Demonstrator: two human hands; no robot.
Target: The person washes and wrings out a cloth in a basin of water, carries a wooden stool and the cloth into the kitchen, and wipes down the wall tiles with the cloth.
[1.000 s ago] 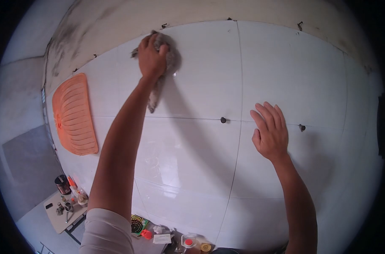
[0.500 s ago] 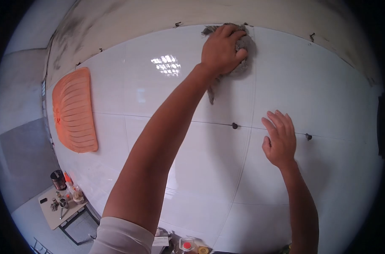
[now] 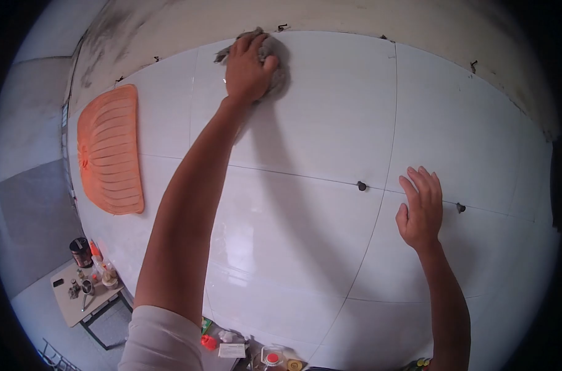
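Note:
High on the white tiled wall [image 3: 305,247], my left hand [image 3: 247,71] presses a bunched grey cloth [image 3: 274,80] against the tiles. Its fingers are wrapped over the cloth, hiding part of it. My right hand [image 3: 422,210] is raised lower down on the right, fingers stretched and slightly apart, holding nothing. It is in front of the tiles, between two dark knobs on the wall, one knob [image 3: 362,185] to its left and another knob [image 3: 460,208] to its right. Whether the right fingertips touch the wall, I cannot tell.
An orange slatted cover [image 3: 111,151] hangs on the wall at left. At lower left a small table [image 3: 71,306] carries a black tub [image 3: 80,252], bottles and a small pan. Along the bottom edge stand a red-capped container [image 3: 273,358] and a white box [image 3: 232,350].
My left hand has slid the grey cloth leftward along the top of the tiles. The right hand stays open, appearing slightly farther right. The view has shifted a little.

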